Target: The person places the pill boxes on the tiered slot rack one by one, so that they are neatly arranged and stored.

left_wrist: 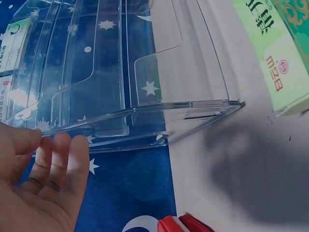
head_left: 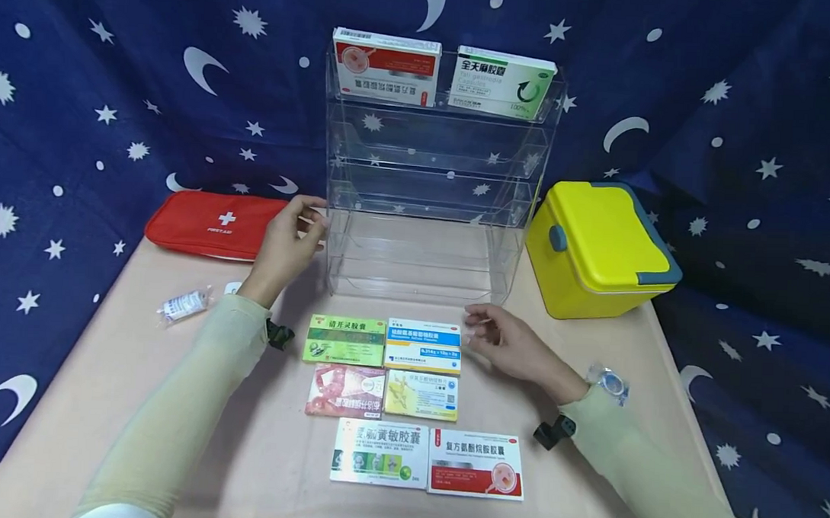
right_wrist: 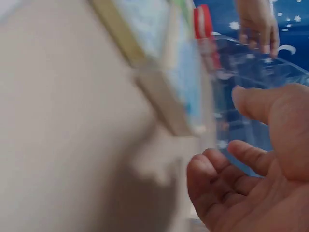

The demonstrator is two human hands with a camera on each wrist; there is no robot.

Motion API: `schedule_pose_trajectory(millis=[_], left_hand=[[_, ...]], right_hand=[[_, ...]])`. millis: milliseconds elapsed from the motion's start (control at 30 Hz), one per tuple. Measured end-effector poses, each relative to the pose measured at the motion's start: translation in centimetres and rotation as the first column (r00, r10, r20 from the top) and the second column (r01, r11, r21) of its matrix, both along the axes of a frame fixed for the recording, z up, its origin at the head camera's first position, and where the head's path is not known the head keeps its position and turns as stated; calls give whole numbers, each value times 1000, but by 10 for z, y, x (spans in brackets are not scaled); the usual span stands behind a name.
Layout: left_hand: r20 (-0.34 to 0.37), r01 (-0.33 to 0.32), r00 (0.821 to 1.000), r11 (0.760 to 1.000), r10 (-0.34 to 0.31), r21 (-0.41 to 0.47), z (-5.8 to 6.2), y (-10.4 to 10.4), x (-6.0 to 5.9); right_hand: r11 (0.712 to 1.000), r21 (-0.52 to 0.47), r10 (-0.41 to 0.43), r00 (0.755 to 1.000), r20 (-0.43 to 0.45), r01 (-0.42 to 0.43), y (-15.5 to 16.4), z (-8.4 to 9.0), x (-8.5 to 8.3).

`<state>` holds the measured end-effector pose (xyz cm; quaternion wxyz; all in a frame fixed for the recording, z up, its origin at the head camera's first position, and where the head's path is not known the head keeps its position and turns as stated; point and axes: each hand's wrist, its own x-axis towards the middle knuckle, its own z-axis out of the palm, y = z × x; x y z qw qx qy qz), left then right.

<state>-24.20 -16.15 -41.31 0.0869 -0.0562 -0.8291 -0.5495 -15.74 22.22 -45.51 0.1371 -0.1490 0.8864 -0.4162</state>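
A clear tiered display rack (head_left: 415, 251) stands at the back of the table. My left hand (head_left: 295, 236) is at its left side; in the left wrist view, thumb and fingers (left_wrist: 79, 154) pinch the rack's side edge. My right hand (head_left: 501, 342) hovers beside a blue-and-white medicine box (head_left: 422, 347), fingers loosely bent and apart, nothing between them. Around that box lie a green box (head_left: 345, 340), a pink box (head_left: 345, 391), a yellow-and-white box (head_left: 421, 396), a green-and-white box (head_left: 380, 453) and a red-and-white box (head_left: 476, 465). The rack's top tier holds a red-and-white box (head_left: 386, 67) and a white-and-green box (head_left: 501, 84).
A red first-aid pouch (head_left: 213, 225) lies left of the rack, with a small wrapped roll (head_left: 184, 305) in front. To the right stands a yellow cool box (head_left: 600, 250). A small item in clear wrapping (head_left: 611, 384) lies by the right forearm. Dark blue starry cloth hangs behind.
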Motion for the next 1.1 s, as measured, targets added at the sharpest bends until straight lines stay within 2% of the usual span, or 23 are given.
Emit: schedule_pose_trajectory(millis=[100, 200, 767, 967, 1100], left_hand=[[-11, 3, 1000, 1000, -3, -1, 1, -3, 0], [-9, 12, 1000, 1000, -12, 3, 0, -1, 1], [-12, 1, 1000, 999, 0, 33, -2, -1, 1], [-21, 0, 1000, 999, 1, 32, -2, 0, 1], [-21, 0, 1000, 1000, 1, 29, -3, 0, 0]], right_hand=[[1000, -13, -6, 998, 70, 7, -5, -20, 8], [1000, 7, -28, 997, 70, 28, -7, -28, 13], [996, 86, 22, 999, -27, -20, -13, -39, 9], [999, 40, 5, 997, -73, -2, -11, -41, 9], [1000, 21, 4, 988, -152, -1, -11, -43, 7]])
